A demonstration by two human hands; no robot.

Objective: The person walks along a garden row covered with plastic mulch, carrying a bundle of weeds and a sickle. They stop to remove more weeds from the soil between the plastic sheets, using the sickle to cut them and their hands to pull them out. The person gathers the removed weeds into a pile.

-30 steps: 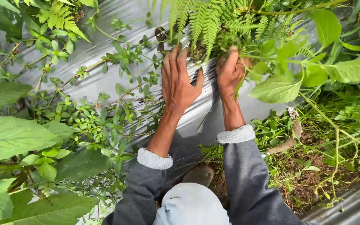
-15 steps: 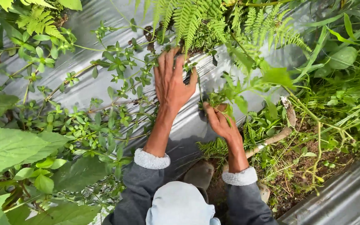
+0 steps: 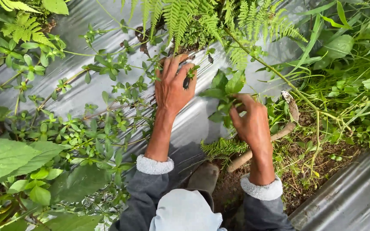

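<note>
My left hand (image 3: 174, 85) lies flat, fingers spread, on the silver plastic sheet (image 3: 86, 92) just below a clump of ferns (image 3: 193, 19) growing out of a hole in the sheet. My right hand (image 3: 250, 122) is lower and to the right, its fingers closed around the stems of a leafy green weed (image 3: 225, 87) at the sheet's edge. Grey sleeves with white cuffs cover both forearms.
Small-leaved creeping weeds (image 3: 86, 132) sprawl over the sheet on the left, with big broad leaves (image 3: 5, 158) at the lower left. Bare soil (image 3: 322, 158) with grass and a brown stick (image 3: 258, 147) lies to the right. Another silver sheet (image 3: 352, 201) fills the lower right corner. My boot (image 3: 202, 177) is below.
My right hand has come down from the fern clump to the sheet's edge and closed on the leafy weed. My left hand has stayed flat on the sheet.
</note>
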